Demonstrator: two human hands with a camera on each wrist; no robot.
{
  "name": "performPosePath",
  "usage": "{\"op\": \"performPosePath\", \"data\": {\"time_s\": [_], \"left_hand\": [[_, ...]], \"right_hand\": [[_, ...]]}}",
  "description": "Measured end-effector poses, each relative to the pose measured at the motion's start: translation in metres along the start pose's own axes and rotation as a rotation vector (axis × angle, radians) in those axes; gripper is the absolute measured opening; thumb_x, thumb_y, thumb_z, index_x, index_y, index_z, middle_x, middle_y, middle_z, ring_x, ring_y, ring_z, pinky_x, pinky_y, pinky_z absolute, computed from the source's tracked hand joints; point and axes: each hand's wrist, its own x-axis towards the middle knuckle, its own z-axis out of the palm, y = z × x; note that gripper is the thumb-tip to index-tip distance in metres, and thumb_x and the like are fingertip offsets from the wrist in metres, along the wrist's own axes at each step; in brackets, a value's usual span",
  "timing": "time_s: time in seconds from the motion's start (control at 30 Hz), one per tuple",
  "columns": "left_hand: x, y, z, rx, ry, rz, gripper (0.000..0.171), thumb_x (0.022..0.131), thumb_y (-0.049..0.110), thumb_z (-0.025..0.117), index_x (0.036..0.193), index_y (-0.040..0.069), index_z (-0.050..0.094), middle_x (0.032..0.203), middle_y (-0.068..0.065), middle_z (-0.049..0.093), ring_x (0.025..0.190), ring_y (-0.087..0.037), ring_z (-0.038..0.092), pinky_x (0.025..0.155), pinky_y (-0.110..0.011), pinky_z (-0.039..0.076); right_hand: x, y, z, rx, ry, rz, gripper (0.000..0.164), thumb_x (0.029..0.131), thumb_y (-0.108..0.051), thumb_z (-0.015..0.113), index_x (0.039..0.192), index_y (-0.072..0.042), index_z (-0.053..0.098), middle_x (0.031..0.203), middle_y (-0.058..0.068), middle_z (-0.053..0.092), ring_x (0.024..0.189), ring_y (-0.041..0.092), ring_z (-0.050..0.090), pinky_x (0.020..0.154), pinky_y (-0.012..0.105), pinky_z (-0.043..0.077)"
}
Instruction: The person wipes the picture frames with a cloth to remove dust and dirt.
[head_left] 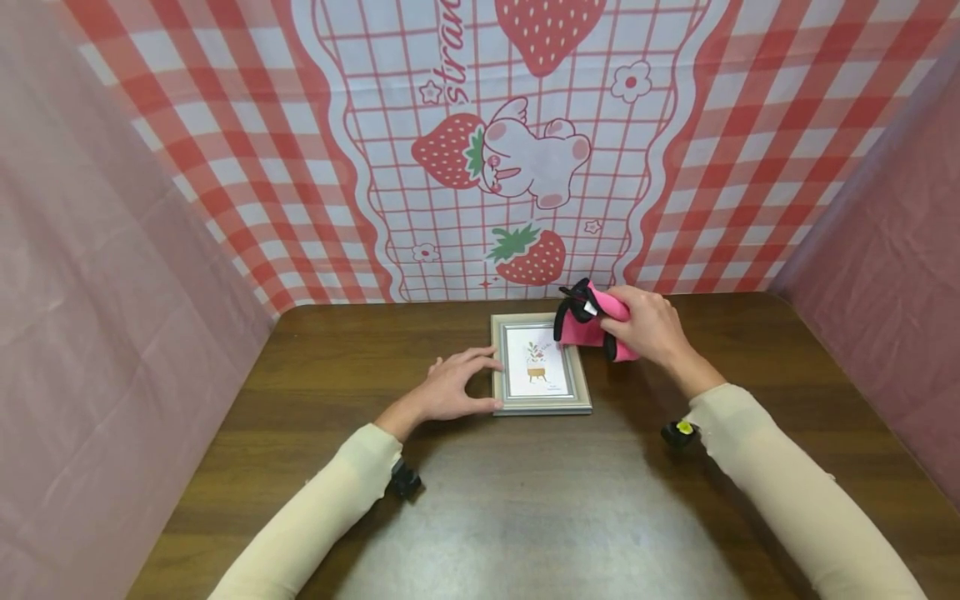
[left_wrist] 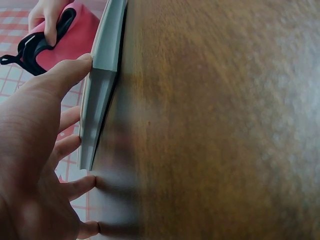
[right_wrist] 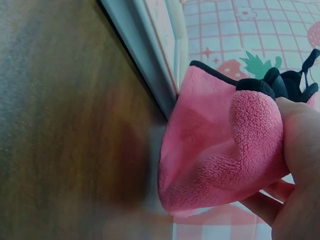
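A picture frame (head_left: 542, 405) with a silver-beige border lies flat on the table, a potted-plant print (head_left: 536, 367) showing inside it. My left hand (head_left: 453, 387) rests at its left side, thumb and fingertips touching the border; in the left wrist view the fingers (left_wrist: 70, 146) are spread along the frame's edge. A pink cloth (right_wrist: 220, 145) with black trim is bunched in the grip of my right hand (head_left: 648, 325). Part of that cloth hangs over the frame's upper right corner, covering it in the head view.
The brown wooden table (head_left: 525, 517) ends at a hanging red-and-white checked strawberry cloth (head_left: 525, 167). Pink curtains (head_left: 885, 250) stand at both sides. Small black wrist cameras (head_left: 406, 481) sit below each sleeve cuff.
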Motion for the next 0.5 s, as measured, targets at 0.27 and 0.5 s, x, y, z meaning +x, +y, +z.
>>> {"op": "performPosePath", "data": {"time_s": [0.27, 0.5], "left_hand": [[-0.003, 0.013, -0.007, -0.001, -0.034, -0.035, 0.065, 0.101, 0.053, 0.081, 0.158, 0.027, 0.062, 0.186, -0.002, 0.037, 0.173, -0.042, 0.033, 0.132, -0.089, 0.012], [0.002, -0.007, 0.004, -0.009, 0.01, 0.01, 0.07, 0.1, 0.07, 0.073, 0.157, 0.031, 0.063, 0.184, -0.002, 0.04, 0.17, -0.044, 0.037, 0.127, -0.094, 0.016]], "right_hand": [[0.003, 0.004, -0.007, 0.004, 0.09, 0.059, 0.034, 0.097, -0.012, 0.082, 0.129, -0.001, 0.074, 0.103, 0.024, 0.075, 0.087, 0.041, 0.066, 0.072, 0.048, 0.047], [0.005, 0.011, 0.0, 0.035, 0.074, 0.159, 0.034, 0.098, -0.014, 0.077, 0.13, -0.002, 0.074, 0.098, 0.024, 0.074, 0.086, 0.041, 0.065, 0.073, 0.045, 0.044]]}}
